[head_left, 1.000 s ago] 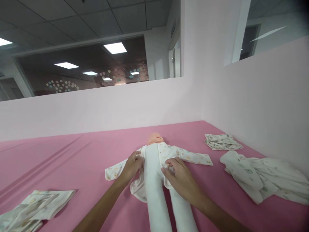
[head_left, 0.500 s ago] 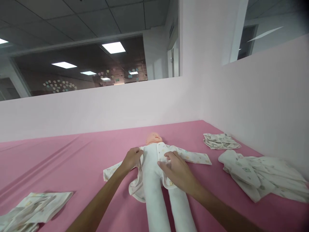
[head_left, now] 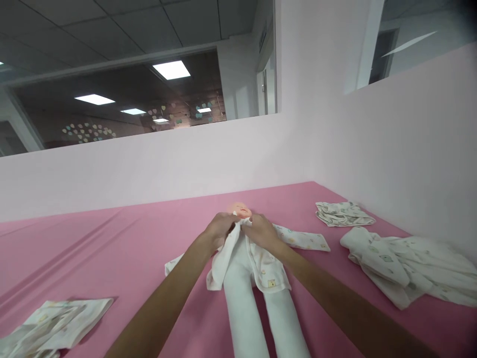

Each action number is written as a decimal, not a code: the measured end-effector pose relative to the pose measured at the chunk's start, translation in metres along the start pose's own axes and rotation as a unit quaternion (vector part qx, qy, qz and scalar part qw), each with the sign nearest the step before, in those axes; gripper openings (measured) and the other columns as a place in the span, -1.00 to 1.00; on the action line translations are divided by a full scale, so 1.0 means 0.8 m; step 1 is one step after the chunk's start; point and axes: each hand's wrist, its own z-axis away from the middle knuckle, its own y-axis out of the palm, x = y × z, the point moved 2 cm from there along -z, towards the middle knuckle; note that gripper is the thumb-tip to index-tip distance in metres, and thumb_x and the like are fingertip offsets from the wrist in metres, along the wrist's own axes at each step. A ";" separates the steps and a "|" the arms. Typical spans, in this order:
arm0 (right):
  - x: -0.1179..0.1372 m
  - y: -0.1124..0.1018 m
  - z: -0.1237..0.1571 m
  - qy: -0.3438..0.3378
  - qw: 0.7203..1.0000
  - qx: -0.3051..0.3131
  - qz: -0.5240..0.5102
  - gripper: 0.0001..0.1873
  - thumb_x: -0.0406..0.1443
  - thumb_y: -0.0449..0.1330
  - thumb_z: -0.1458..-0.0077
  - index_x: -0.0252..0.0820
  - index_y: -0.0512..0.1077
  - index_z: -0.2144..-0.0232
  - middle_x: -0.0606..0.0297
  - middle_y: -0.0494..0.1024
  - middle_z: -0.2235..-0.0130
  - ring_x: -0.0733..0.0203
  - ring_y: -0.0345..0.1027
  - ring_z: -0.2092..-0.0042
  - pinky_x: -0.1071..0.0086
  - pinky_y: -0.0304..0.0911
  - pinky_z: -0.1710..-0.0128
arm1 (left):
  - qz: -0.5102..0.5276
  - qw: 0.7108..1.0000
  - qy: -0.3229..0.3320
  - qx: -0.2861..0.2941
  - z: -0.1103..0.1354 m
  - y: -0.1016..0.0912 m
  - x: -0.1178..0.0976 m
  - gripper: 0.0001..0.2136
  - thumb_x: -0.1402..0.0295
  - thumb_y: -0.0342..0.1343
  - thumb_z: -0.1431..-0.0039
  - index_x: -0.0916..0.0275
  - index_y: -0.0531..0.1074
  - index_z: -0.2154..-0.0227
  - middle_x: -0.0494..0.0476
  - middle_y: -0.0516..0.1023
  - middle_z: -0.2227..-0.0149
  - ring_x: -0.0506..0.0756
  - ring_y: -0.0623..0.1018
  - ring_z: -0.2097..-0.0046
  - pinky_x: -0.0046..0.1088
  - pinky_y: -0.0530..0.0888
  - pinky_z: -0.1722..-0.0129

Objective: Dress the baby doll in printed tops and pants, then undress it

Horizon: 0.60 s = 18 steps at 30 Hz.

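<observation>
A baby doll (head_left: 238,288) with a white cloth body lies on its back, its head farthest from me. It wears a white printed baby jacket (head_left: 268,271), open down the front, with both sleeves spread out sideways. Just below the doll's chin, my left hand (head_left: 222,228) is closed on the jacket's left front edge and lifts that panel off the body. Close beside it, my right hand (head_left: 262,231) pinches the other front edge near the neckline. My fingertips are partly hidden by the hands and cloth.
A pink sheet (head_left: 141,258) covers the surface. Folded printed clothes (head_left: 59,323) lie at the near left. A small folded garment (head_left: 345,214) and a larger loosely laid one (head_left: 406,266) are at the right, beside the white wall (head_left: 402,164).
Both hands have moved up toward the doll's neck and closer together. The left jacket panel is now drawn inward over the body, and my right hand has closed on the other edge.
</observation>
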 end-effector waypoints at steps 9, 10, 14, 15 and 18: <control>0.003 0.014 -0.018 -0.006 0.998 -0.061 0.028 -0.77 -0.34 0.07 -0.05 -0.36 0.50 0.35 -0.14 0.53 0.22 -0.15 0.41 0.13 0.19 0.14 0.20 | -0.324 0.942 0.046 -0.074 -0.011 -0.004 0.003 -0.84 0.27 0.05 -0.08 0.26 0.38 0.47 0.18 0.52 0.37 0.16 0.48 0.29 -0.40 0.28 0.37; 0.000 0.015 -0.019 -0.008 0.998 -0.067 0.019 -0.79 -0.36 0.06 -0.04 -0.34 0.49 0.39 -0.12 0.54 0.25 -0.11 0.41 0.16 0.21 0.13 0.23 | -0.345 0.935 0.047 -0.071 -0.012 -0.007 0.004 -0.82 0.24 0.05 -0.08 0.26 0.40 0.44 0.18 0.53 0.35 0.17 0.49 0.28 -0.40 0.29 0.37; -0.019 0.021 -0.023 -0.005 0.994 -0.090 -0.057 -0.79 -0.37 -0.01 -0.05 -0.23 0.40 0.50 0.08 0.53 0.39 0.08 0.39 0.30 0.33 0.09 0.34 | -0.393 0.914 0.075 -0.064 -0.018 -0.004 0.011 -0.83 0.26 0.02 -0.10 0.21 0.45 0.38 0.13 0.56 0.29 0.14 0.52 0.23 -0.42 0.34 0.32; -0.025 0.023 -0.024 -0.005 0.992 -0.092 -0.085 -0.78 -0.36 -0.02 -0.07 -0.21 0.38 0.51 0.15 0.52 0.42 0.13 0.38 0.34 0.35 0.08 0.38 | -0.401 0.909 0.083 -0.071 -0.019 -0.001 0.013 -0.84 0.29 0.00 -0.11 0.20 0.45 0.37 0.12 0.56 0.28 0.14 0.52 0.21 -0.42 0.34 0.29; -0.040 0.028 -0.024 0.000 0.980 -0.096 -0.174 -0.77 -0.29 -0.07 -0.09 -0.17 0.36 0.48 0.29 0.50 0.47 0.22 0.35 0.41 0.42 0.10 0.43 | -0.422 0.895 0.093 -0.108 -0.023 0.011 0.020 -0.79 0.39 -0.09 -0.12 0.18 0.46 0.32 0.15 0.56 0.24 0.19 0.52 0.17 -0.36 0.35 0.27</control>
